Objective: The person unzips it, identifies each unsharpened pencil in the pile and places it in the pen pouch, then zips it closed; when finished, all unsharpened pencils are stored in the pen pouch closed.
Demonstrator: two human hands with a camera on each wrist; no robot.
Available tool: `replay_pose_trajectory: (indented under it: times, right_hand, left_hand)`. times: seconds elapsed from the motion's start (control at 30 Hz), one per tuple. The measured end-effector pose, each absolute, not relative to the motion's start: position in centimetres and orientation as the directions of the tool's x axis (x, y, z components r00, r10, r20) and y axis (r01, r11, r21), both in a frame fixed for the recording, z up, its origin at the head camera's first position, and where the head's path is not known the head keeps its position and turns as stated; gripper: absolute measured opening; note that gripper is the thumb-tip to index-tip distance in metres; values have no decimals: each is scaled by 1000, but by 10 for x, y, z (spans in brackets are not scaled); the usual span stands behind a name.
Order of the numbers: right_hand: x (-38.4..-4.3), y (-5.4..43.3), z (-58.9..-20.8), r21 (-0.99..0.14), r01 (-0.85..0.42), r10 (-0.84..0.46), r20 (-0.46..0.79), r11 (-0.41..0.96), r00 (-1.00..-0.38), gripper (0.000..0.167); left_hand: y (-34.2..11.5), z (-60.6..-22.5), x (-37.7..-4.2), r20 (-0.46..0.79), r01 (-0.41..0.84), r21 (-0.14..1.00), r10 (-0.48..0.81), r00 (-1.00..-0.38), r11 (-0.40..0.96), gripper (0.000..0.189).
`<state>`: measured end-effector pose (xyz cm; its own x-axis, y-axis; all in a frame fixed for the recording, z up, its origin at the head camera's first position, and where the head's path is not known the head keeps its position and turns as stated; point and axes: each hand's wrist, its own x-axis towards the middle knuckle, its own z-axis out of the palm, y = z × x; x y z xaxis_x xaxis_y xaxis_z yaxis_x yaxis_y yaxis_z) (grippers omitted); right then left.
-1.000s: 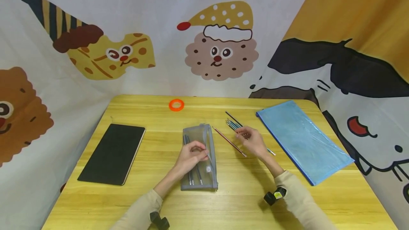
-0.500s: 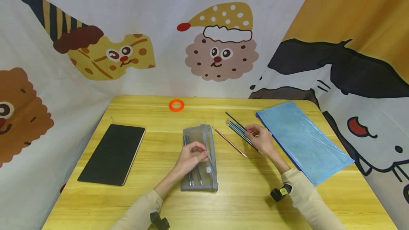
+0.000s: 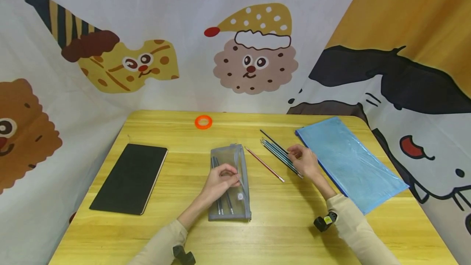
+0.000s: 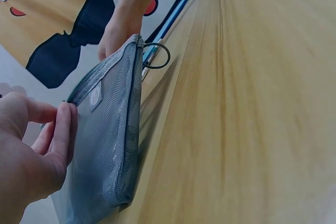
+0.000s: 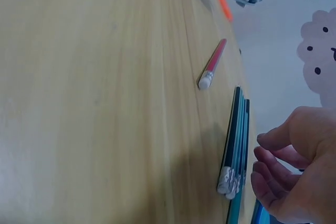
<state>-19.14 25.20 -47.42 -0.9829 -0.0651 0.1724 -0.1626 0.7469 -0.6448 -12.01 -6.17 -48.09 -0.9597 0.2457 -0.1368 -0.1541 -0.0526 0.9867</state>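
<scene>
My left hand [image 3: 220,181] pinches the edge of a grey mesh pencil case [image 4: 107,129] between thumb and fingers. Through its mesh show several pencils [image 3: 219,205]. Over to the right, my right hand [image 3: 304,161] hovers beside a bundle of teal pencils [image 3: 278,153], its fingers loosely bent with nothing visible between them. In the right wrist view those fingers [image 5: 266,156] are close to the bundle's eraser ends. A black pencil [image 3: 270,137] lies along the bundle's far side, its near end reaching the fingertips. One red pencil [image 3: 264,163] lies alone between case and bundle.
A black notebook [image 3: 128,178] lies on the left of the wooden table [image 3: 272,236]. An orange ring [image 3: 203,122], like a tape roll, is near the back edge. At the right lies a blue plastic folder [image 3: 353,162], close behind my right hand.
My right hand has shifted right and uncovered the teal pencils; the pencil end that stuck out beyond the hand no longer shows there. The left hand keeps its hold on the pencil case.
</scene>
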Motion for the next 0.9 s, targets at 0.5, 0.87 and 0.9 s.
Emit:
replay_pose_trajectory:
  times: [0.5, 0.87, 0.9]
  right_hand:
    - [-196, 262, -483, -580, -190, -97, 188, 792, -977, 14]
    - [-198, 265, -478, -504, -194, -146, 135, 842, -980, 12]
    - [-198, 265, -478, -491, -198, -151, 135, 848, -979, 12]
  left_hand:
    - [-64, -482, -120, -136, -154, 986, 242, -961, -57, 26]
    - [-63, -481, -119, -142, -160, 985, 234, -962, -57, 25]
    - [-63, -481, -120, -143, -161, 985, 233, -962, -59, 25]
